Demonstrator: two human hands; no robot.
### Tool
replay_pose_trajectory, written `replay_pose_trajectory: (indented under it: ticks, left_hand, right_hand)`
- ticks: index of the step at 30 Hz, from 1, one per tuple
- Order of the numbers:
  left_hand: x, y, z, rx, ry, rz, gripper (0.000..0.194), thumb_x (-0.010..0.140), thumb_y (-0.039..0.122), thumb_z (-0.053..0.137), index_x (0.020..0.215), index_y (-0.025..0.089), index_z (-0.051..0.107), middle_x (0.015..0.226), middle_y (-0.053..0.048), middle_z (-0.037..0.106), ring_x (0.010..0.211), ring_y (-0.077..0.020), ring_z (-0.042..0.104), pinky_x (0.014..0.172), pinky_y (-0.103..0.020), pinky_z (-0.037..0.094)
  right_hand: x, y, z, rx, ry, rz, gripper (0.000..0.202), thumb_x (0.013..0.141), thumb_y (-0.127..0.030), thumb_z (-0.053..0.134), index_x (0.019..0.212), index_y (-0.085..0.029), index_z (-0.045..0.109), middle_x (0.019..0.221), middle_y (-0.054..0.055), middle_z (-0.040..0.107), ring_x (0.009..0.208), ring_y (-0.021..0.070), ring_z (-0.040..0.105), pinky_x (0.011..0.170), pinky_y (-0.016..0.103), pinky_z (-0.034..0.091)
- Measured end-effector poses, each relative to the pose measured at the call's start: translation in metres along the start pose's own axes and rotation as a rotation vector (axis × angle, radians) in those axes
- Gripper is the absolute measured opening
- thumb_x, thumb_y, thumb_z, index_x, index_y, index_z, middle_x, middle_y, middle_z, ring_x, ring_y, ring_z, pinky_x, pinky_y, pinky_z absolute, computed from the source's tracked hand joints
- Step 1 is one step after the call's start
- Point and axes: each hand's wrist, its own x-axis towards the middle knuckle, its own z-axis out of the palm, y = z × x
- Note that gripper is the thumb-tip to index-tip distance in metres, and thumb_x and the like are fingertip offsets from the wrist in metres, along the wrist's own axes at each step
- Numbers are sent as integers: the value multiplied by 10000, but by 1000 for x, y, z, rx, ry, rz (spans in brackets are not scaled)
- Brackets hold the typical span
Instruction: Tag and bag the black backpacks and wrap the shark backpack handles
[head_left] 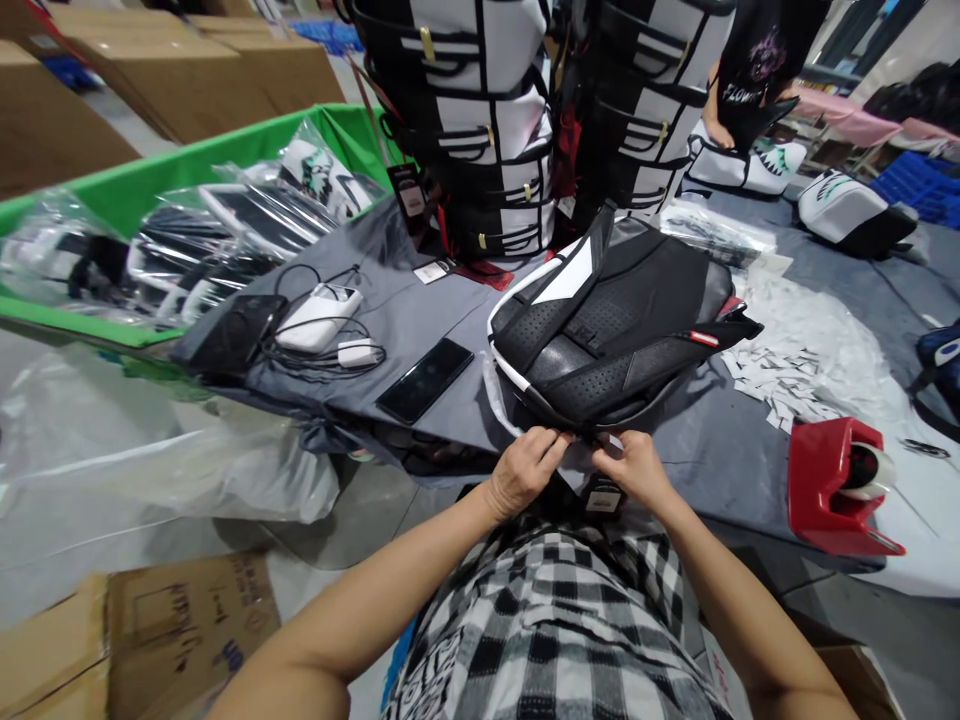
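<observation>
A black and white backpack (622,310) lies on the grey-covered table with its padded straps upward. My left hand (529,468) is closed in a pinch on the backpack's near edge. Just beside it, my right hand (634,468) pinches a small white slip (616,443) at the same edge. What lies between the two sets of fingertips is too small and partly hidden to make out. A black hang tag (602,497) with a white label dangles below my right hand.
Stacked backpacks (487,130) stand behind. A black phone (425,380), a white power bank (319,315) with cables, a red tape dispenser (825,490) and white paper slips (780,380) lie around. Bagged backpacks fill a green bin (172,170). A person (757,70) handles another bag at back right.
</observation>
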Motion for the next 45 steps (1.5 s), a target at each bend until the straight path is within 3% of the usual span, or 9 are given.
replay_pose_trajectory:
  ticks: [7, 14, 19, 22, 26, 31, 35, 41, 45]
  left_hand:
    - [11, 12, -15, -170, -213, -384, 172, 980, 183, 512, 1052, 182, 668, 849, -59, 668, 809, -207, 588, 732, -357, 483]
    - [17, -9, -20, -95, -242, -385, 252, 961, 367, 603, 782, 231, 718, 683, -28, 658, 878, -251, 574, 960, -515, 397]
    - [12, -5, -44, 43, 29, -482, 207, 962, 335, 597, 865, 217, 737, 955, -88, 728, 1063, -284, 594, 1062, -564, 351]
    - [-2, 24, -53, -258, 104, -708, 173, 962, 298, 579, 932, 214, 728, 947, -69, 741, 942, -221, 657, 924, -417, 490]
    - [-3, 62, -29, -899, -92, -1137, 355, 792, 414, 766, 1060, 187, 716, 1018, -84, 765, 899, -228, 704, 829, -347, 545]
    - [23, 74, 18, -1193, 222, -1467, 316, 721, 434, 781, 854, 148, 761, 792, -58, 760, 726, -189, 671, 741, -302, 527]
    - [32, 72, 32, -1335, 471, -1597, 199, 667, 329, 741, 717, 137, 750, 744, -49, 742, 692, -153, 655, 735, -270, 512]
    - [38, 66, 32, -1515, 504, -1720, 138, 571, 200, 716, 688, 128, 728, 739, -57, 736, 654, -144, 650, 688, -272, 513]
    - [45, 67, 28, -1612, 563, -1755, 152, 554, 214, 750, 675, 132, 708, 719, -45, 719, 650, -137, 631, 680, -272, 508]
  right_hand:
    - [0, 0, -1, -19, -7, -1, 262, 723, -291, 546, 760, -111, 732, 613, -2, 598, 566, 123, 496, 563, 206, 390]
    - [2, -5, -4, 39, -48, 37, 242, 711, -305, 528, 712, -124, 688, 588, -21, 523, 536, 101, 414, 525, 205, 359]
    - [3, -4, -4, 146, -55, 112, 215, 687, -352, 530, 632, -159, 608, 547, -33, 469, 523, 102, 385, 463, 203, 310]
    - [4, -2, -3, 151, -59, 155, 222, 672, -371, 530, 550, -186, 514, 497, -39, 429, 498, 98, 359, 447, 211, 276]
    - [4, -2, -2, 133, -54, 164, 249, 681, -397, 525, 548, -188, 500, 498, -38, 425, 498, 96, 358, 471, 224, 280]
    - [1, -4, 1, 59, -10, 114, 235, 690, -383, 523, 564, -185, 501, 515, -38, 425, 502, 95, 363, 481, 225, 284]
    - [-5, -5, -8, -104, -41, -7, 323, 845, -399, 498, 608, -183, 535, 529, -32, 446, 501, 100, 394, 505, 224, 301]
    - [-14, -18, -33, -605, 154, -258, 352, 1012, -335, 475, 756, -195, 672, 715, 23, 593, 663, 128, 530, 605, 236, 329]
    - [-18, -40, -28, -786, 218, -373, 333, 1023, -292, 498, 759, -199, 679, 702, 13, 584, 670, 124, 515, 599, 254, 292]
